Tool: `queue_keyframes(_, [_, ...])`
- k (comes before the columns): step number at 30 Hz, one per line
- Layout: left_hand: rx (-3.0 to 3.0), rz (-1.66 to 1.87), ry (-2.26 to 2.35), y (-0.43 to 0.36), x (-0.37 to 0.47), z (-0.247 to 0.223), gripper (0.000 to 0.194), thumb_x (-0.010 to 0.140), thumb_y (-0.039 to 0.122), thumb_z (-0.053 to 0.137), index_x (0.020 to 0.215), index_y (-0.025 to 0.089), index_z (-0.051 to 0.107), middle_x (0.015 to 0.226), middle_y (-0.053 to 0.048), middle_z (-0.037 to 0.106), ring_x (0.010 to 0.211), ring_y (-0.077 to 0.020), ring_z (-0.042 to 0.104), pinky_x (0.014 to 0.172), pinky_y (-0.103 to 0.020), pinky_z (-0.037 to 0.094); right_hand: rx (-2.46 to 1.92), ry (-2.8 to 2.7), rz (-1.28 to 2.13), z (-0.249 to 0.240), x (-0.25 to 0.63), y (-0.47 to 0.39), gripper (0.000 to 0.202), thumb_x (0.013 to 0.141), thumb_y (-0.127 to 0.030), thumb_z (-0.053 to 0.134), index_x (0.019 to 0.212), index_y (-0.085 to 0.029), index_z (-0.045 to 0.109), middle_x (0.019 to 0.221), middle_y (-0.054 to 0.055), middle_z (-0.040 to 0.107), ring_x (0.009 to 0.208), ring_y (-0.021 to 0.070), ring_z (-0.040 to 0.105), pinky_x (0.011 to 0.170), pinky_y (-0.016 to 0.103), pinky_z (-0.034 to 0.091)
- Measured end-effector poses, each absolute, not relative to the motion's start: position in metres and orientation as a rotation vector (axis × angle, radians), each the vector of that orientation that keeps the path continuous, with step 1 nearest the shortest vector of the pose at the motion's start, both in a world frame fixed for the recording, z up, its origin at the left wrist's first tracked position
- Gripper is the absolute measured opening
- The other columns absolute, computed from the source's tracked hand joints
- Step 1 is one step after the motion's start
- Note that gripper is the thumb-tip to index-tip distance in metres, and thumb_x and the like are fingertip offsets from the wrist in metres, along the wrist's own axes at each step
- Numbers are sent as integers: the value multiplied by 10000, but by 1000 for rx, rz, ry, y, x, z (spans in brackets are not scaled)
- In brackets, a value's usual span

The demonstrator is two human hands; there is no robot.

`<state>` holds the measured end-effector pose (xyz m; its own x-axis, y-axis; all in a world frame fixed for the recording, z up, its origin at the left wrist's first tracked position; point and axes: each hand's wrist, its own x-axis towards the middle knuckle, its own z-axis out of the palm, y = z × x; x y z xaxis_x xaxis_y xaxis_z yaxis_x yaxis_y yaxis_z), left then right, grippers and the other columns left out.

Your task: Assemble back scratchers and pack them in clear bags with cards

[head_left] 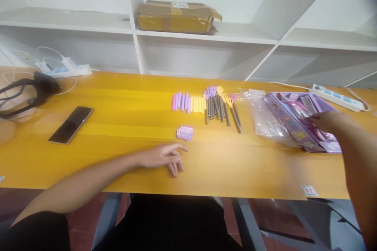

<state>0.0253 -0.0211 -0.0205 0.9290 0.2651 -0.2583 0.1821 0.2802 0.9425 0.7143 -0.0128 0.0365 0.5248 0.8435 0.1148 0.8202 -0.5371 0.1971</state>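
Observation:
My left hand [166,157] hovers over or rests on the front of the table, its fingers apart and holding nothing. Just beyond it lies a small stack of purple printed cards [184,133]. My right hand [324,121] reaches into a purple printed box [282,119] at the right. Its fingers are drawn together among pink wrapped pieces [297,108]; what they grip is hidden. Farther back, a row of pink, purple and yellow sticks [188,103] lies beside several metal rods with hand-shaped ends [219,106], which look like small back scratchers.
Clear plastic bags [265,119] lie against the box's left side. A phone [71,124] and a black strap-like headset [32,92] are at the left. Power strips [338,97] sit along the back. A taped cardboard box [176,17] stands on the white shelf.

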Motion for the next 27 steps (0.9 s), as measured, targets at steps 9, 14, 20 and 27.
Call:
queue_keyframes(9, [1304, 60, 396, -23, 25, -21, 526, 1074, 574, 610, 1436, 222, 462, 1107, -132, 784, 840, -202, 815, 765, -334, 599, 2475, 1732, -122, 47, 561, 34, 507, 1059, -595, 489, 1220, -187, 744, 1263, 174, 756, 1049, 270, 662, 897, 347, 459])
queue_keyframes(14, [1413, 398, 584, -12, 25, -21, 438, 1075, 573, 561, 1258, 176, 582, 891, -82, 759, 614, -163, 723, 594, -277, 524, 2374, 1761, -219, 6, 515, 65, 531, 1035, -623, 522, 1074, -149, 759, 1095, 201, 772, 971, 289, 691, 879, 363, 482])
queue_keyframes(20, [2241, 512, 1421, 98, 43, 7, 156, 1006, 251, 584, 1141, 199, 640, 1020, -67, 755, 916, -183, 697, 844, -281, 503, 2367, 1701, -215, -19, 514, 81, 513, 1011, -561, 520, 968, -124, 784, 1044, 223, 768, 962, 324, 716, 917, 401, 510])
queue_keyframes(27, [2328, 298, 1542, 166, 89, 9, 377, 997, 521, 651, 1046, 154, 722, 1024, -151, 798, 979, -277, 729, 814, -306, 474, 2499, 1633, -121, -6, 524, 65, 500, 979, -534, 560, 1032, -89, 780, 1016, 265, 753, 974, 377, 719, 845, 417, 519])
